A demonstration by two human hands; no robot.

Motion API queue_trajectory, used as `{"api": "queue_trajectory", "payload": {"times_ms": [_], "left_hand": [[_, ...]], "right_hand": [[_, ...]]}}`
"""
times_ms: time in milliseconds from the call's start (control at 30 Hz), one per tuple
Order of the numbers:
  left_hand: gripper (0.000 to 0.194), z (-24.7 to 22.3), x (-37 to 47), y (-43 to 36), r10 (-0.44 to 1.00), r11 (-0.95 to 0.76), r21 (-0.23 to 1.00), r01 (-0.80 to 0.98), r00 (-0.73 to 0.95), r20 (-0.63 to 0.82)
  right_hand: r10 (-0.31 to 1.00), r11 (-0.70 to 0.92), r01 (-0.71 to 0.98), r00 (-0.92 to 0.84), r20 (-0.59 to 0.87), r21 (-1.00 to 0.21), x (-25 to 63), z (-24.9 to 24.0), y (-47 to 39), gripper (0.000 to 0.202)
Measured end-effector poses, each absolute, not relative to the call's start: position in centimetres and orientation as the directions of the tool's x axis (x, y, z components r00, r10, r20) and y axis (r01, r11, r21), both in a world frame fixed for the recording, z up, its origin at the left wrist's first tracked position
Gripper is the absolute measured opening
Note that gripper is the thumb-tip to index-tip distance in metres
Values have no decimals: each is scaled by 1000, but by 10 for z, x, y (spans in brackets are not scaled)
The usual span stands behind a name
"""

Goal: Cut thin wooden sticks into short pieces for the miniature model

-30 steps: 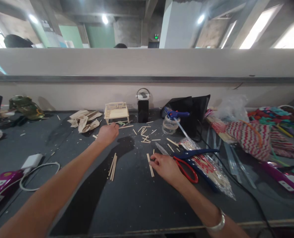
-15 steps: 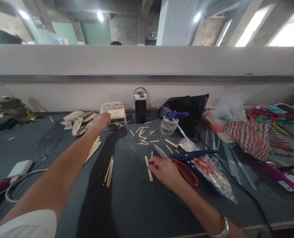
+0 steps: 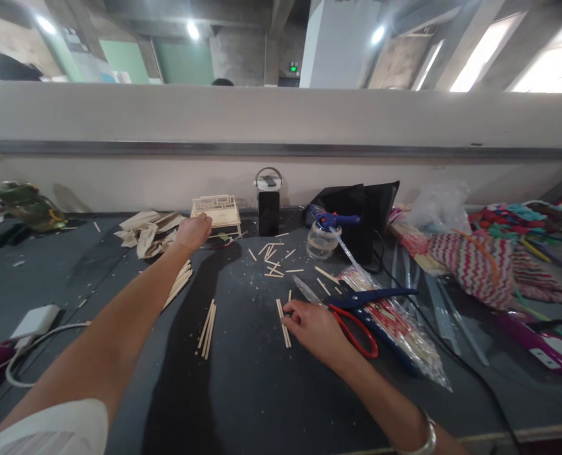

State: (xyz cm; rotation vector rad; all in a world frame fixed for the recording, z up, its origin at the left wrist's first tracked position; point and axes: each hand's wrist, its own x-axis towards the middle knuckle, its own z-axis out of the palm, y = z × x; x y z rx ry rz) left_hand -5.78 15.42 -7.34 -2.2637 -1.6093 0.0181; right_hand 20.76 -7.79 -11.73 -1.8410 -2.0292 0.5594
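Note:
At the back left my left hand (image 3: 194, 231) is closed at the front left corner of a small model (image 3: 223, 216) made of thin wooden sticks; its fingertips meet the model's edge. My right hand (image 3: 312, 323) rests near the middle of the dark table, fingers pinched at a few thin sticks (image 3: 282, 322). Another small group of sticks (image 3: 207, 330) lies to the left, and a larger bundle (image 3: 179, 284) is partly hidden by my left forearm. Short cut pieces (image 3: 272, 259) are scattered in the middle.
Red-handled scissors (image 3: 359, 332), blue-handled cutters (image 3: 376, 296) and a plastic bag of sticks (image 3: 404, 335) lie right of my right hand. A blue glue gun (image 3: 333, 218) sits on a clear jar (image 3: 321, 242). Beside the model stands a black phone (image 3: 268, 213). Crumpled cloth (image 3: 146, 232) lies at left.

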Motion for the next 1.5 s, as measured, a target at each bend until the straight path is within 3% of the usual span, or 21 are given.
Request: {"api": "queue_trajectory", "payload": {"times_ms": [967,1500], "left_hand": [[33,-72,-52,155,904,-306,-305,902,375,205],[30,-96,-16,135,866,-372,-281,885,440,237]], "right_hand": [[994,84,875,-104,-15,-477,207,-115,-78,15],[993,114,878,-120,16,-464,208,-121,-78,15]]}}
